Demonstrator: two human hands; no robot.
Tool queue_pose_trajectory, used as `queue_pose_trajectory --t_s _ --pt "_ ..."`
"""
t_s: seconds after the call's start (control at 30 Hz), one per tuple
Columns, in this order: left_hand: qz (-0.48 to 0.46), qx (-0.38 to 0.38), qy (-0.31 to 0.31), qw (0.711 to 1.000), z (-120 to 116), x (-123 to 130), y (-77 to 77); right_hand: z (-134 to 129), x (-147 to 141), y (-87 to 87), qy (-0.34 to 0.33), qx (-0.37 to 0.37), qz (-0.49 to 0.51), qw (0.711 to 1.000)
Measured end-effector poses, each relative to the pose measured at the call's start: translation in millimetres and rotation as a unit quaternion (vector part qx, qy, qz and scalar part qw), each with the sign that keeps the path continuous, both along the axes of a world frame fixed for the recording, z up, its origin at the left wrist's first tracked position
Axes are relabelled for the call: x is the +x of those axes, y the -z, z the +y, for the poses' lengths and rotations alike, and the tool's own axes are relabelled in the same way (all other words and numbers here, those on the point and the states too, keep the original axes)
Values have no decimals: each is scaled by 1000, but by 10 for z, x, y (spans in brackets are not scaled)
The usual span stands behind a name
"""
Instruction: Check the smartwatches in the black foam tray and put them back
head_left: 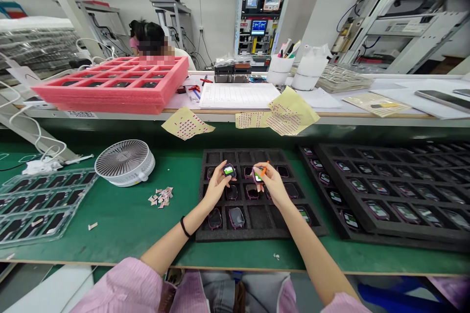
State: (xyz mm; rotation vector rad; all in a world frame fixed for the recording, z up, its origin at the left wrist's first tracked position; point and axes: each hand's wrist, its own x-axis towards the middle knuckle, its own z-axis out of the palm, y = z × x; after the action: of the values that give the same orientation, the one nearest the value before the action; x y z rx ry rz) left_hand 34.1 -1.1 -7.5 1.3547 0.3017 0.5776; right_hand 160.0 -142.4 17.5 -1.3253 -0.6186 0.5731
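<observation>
Smartwatch units, 2 of them, are held in the air just above a black foam tray (pixel 261 234) on the green bench mat (pixel 121 237). The left hand (pixel 219 185) grasps the left unit (pixel 229 170) firmly between thumb and fingers, its screen lit green. The right hand (pixel 270 182) pinches the right unit (pixel 258 176) the same way, close beside the other. An orange sliver (pixel 264 168) sticks up at the right fingertips, too small to identify. Below the hands, the tray's pockets hold more units, and several pockets show no unit.

A second black foam tray (pixel 385 190) lies just to the right, its rows filled with units. To the left stand a white desk fan (pixel 125 162), a small pile of paper scraps (pixel 160 196), and a clear plastic tray (pixel 40 208). A black wristband (pixel 184 227) circles the left wrist, and pink striped sleeves (pixel 121 286) show at the bottom of the view. On the raised shelf beyond lie a pink foam tray (pixel 110 89), yellow sticker sheets (pixel 288 113), and a ruled form (pixel 238 96). A co-worker (pixel 150 41) sits farther back, blurred.
</observation>
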Motion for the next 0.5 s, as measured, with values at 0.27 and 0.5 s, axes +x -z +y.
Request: queue_pose_trajectory --t_s 0.27,0.5 --pt "-3 0 -2 1000 5 0 11 37 15 83 -56 40 1 998" --pt "-3 0 -2 1000 13 5 36 15 -21 51 -96 51 33 993"
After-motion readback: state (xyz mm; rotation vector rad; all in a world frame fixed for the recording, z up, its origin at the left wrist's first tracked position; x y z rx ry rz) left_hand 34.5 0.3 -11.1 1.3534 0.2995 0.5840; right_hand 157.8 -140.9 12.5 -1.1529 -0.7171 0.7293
